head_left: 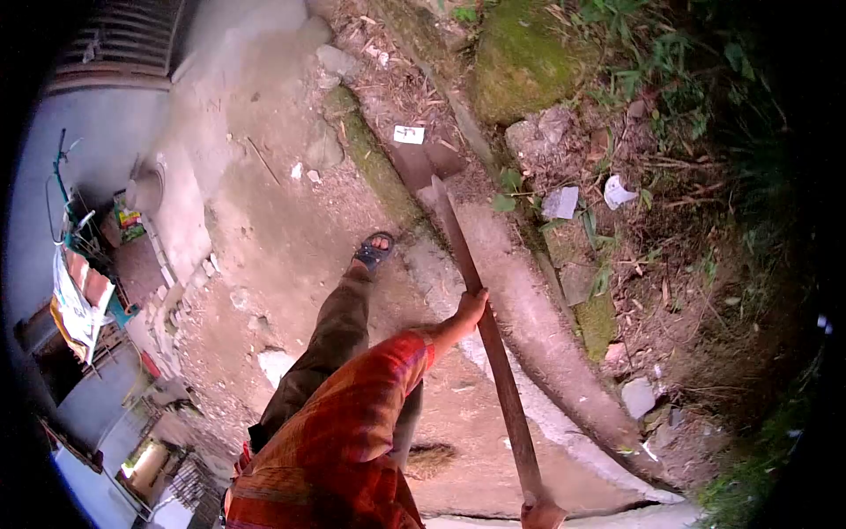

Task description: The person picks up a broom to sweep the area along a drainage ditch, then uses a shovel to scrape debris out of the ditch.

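My left hand (473,309) is wrapped around the middle of the long wooden handle of a shovel (493,348). Near the bottom edge, my right hand (542,514) grips the handle's rear end, partly cut off by the frame. The flat, reddish-brown blade (426,166) rests low in a narrow drain channel (538,291). Just beyond the blade lie a white piece of paper (408,134) with dark marks and dry leaf litter (401,79).
A sandalled foot (376,249) stands on the dirt beside the channel's mossy edge (374,159). Right of the channel are a mossy boulder (524,62), paper scraps (560,203), stones and plants. Buildings and piled household items line the left side.
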A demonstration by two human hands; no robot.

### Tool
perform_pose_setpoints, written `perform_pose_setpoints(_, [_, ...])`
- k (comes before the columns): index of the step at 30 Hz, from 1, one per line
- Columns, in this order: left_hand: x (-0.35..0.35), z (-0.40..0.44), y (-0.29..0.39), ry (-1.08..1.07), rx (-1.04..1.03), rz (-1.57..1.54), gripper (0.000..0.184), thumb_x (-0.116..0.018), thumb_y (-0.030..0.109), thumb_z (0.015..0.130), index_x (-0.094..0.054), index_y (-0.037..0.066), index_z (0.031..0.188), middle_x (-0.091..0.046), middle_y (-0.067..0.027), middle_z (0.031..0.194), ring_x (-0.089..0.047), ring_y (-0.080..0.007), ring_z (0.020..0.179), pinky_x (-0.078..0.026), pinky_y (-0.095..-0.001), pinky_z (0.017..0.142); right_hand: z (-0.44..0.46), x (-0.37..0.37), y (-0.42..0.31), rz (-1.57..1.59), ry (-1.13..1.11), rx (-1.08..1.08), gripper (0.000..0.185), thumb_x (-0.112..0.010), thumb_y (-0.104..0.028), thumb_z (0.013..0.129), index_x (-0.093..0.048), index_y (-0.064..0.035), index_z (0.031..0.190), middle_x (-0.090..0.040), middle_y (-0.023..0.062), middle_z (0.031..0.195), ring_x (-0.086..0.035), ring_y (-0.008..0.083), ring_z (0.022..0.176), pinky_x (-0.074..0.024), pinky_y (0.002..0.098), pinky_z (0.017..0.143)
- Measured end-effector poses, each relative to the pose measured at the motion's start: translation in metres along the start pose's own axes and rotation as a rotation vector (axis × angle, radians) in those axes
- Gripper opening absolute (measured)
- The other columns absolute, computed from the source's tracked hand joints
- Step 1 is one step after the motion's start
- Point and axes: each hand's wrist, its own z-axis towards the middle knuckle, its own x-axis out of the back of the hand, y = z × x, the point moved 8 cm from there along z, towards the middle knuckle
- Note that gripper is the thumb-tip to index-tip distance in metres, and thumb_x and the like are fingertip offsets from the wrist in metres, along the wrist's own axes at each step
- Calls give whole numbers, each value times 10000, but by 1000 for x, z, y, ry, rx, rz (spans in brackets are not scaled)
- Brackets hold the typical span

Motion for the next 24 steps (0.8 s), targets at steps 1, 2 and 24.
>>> perform_pose_setpoints(1, [0, -1, -1, 24, 17, -15, 339, -496, 338, 792, -467, 10, 874, -511, -100, 669, -534, -218, 528, -458, -374, 474, 0, 7, -1, -20, -5, -8, 302, -611, -219, 661, -485, -145, 926, -553, 86, 605, -540, 262, 470, -425, 378, 416])
perform_pose_setpoints(2, [0, 3, 2, 22, 31, -29, 339, -496, 338, 792, -467, 10, 874, -511, -100, 669, -534, -218, 528, -458, -374, 474, 4, 12, -5, -26, 4, 9, 313, -601, -208, 660, -472, -144, 938, -551, 91, 596, -537, 273, 466, -422, 385, 415])
perform_pose_setpoints(24, [79, 189, 142, 94, -60, 57, 506, -604, 68, 640, -347, 90, 1076, -477, -81, 885, -473, -212, 775, -417, -389, 626, 255, -117, -149, 197, 66, -32, 351, -605, -190, 611, -474, -121, 929, -589, 140, 729, -569, 342, 660, -451, 440, 595])
